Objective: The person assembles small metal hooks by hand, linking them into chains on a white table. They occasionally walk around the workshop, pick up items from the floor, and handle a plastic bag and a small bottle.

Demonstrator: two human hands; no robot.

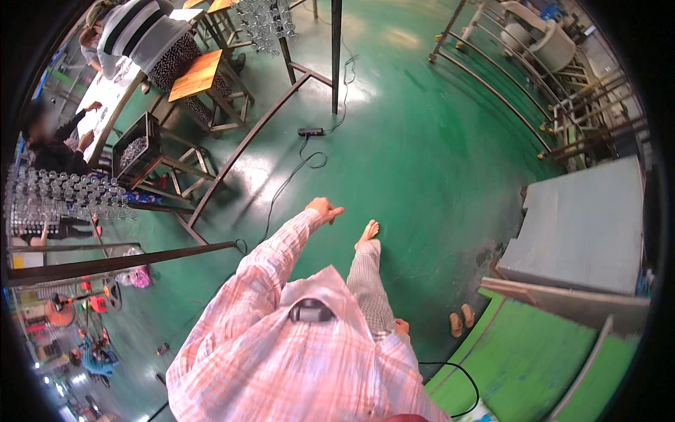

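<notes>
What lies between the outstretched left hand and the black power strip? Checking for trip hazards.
Only green floor crossed by a black cable, between left hand and power strip; head view.

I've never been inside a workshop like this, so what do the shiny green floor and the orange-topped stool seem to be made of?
The shiny green floor looks like concrete under glossy paint or resin coating: it mirrors the lights and shows dark worn patches. The orange-topped stool appears to have a wooden seat, with visible grain, on a dark frame, probably metal. The left hand hangs empty above the floor.

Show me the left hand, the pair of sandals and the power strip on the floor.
left hand (325,209), head view, on its back.
pair of sandals (462,320), head view, on the near sandal's edge.
power strip (310,131), head view, on its middle.
</notes>
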